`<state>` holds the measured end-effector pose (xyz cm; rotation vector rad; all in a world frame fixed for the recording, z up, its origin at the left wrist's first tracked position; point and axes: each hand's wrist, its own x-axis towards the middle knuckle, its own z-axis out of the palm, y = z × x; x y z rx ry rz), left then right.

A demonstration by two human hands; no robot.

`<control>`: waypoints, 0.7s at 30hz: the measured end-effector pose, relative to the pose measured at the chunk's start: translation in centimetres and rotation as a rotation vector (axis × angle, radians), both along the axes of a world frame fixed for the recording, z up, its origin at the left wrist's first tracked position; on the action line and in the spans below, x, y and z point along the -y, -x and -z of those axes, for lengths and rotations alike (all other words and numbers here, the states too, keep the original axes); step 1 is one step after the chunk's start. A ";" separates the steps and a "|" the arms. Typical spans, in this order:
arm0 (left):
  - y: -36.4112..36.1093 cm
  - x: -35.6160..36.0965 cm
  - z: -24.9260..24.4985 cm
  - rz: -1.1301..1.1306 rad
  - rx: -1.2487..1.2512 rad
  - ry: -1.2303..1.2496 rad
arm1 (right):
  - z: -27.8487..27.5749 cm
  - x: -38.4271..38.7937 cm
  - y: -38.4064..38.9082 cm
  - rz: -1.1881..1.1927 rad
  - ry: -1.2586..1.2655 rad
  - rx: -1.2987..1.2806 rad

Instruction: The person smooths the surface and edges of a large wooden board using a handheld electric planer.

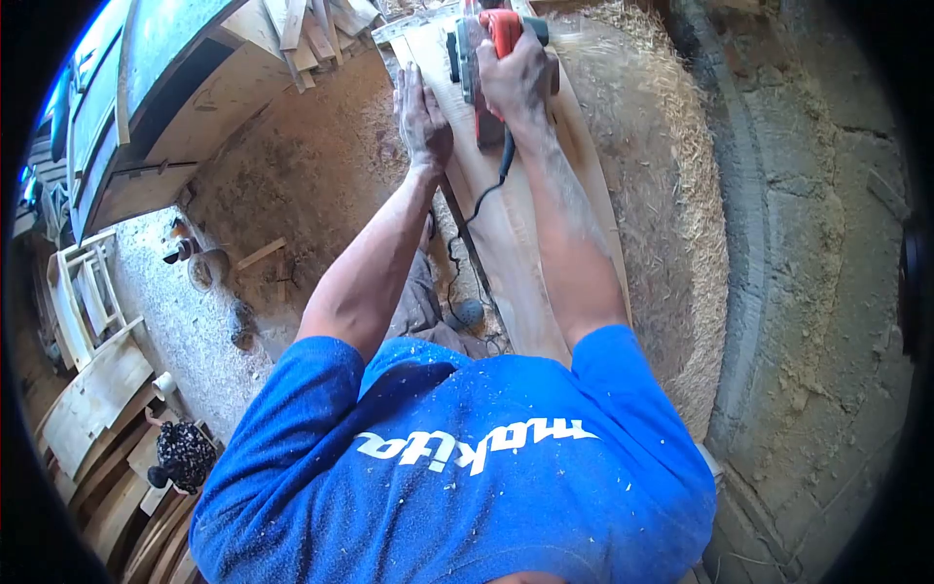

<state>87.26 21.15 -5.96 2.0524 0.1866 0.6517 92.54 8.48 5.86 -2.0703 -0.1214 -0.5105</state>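
Note:
At the far end of a long pale wooden board (pixel 506 243) sits a red and dark electric planer (pixel 490 128). My right hand (pixel 516 80) is wrapped round its red handle. Light shavings blur out to the right of the tool. My left hand (pixel 422 122) lies flat along the board's left edge, fingers stretched forward, holding nothing. A black power cord (pixel 505 165) runs from the planer's rear across the board and down its left side. The planer's underside is hidden against the wood.
Wood shavings (pixel 696 195) are heaped along the right. Wood offcuts (pixel 309 34) lie near a large wooden piece (pixel 185 117) at upper left. A wooden frame (pixel 89 292) and curved boards (pixel 107 389) stand at left, near a person in a dark speckled top (pixel 185 456).

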 end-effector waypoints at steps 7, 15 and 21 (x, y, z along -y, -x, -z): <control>0.2 0.0 -0.5 0.005 -0.008 -0.043 | 1.9 -0.9 -7.7 0.021 0.108 0.061; 0.1 0.6 -0.9 0.103 0.055 -0.502 | 0.9 5.5 19.9 0.016 0.017 -0.129; -2.0 -0.5 2.3 0.317 -0.009 -0.861 | -1.1 9.2 50.2 0.320 0.040 -0.477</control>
